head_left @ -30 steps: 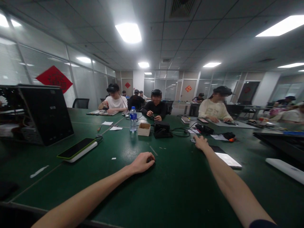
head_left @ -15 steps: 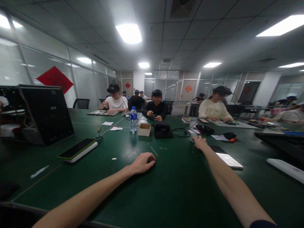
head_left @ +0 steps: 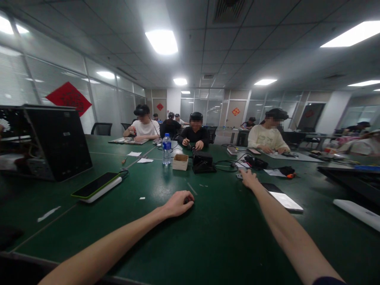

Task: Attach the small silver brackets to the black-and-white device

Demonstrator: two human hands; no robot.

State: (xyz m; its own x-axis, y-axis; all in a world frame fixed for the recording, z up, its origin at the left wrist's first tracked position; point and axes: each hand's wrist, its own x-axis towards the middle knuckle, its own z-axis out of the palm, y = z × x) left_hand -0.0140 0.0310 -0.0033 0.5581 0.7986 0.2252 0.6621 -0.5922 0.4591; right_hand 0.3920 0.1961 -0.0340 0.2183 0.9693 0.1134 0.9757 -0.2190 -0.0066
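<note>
My left hand [head_left: 179, 203] rests on the green table [head_left: 208, 229] with its fingers curled round something dark, too hidden to name. Farther forward and to the right, my right hand [head_left: 249, 178] reaches over the table, its fingers spread and their tips at a small grey object [head_left: 239, 176]. Just right of that forearm lies a dark and white flat device [head_left: 286, 201]. Beyond my hands are an open cardboard box [head_left: 180, 162], a black device on a stand [head_left: 203, 161] and a water bottle [head_left: 166, 149].
A black computer case [head_left: 61, 142] stands at the left, near a green-edged phone [head_left: 96, 185] on a white block. Black cables [head_left: 227, 164] lie past my right hand. A dark tray [head_left: 350, 186] sits at the right. People work across the table.
The small grey object has shifted slightly left at my right fingertips, which are a little more spread. My left hand has barely moved. The person at the right has brought their hands closer together.
</note>
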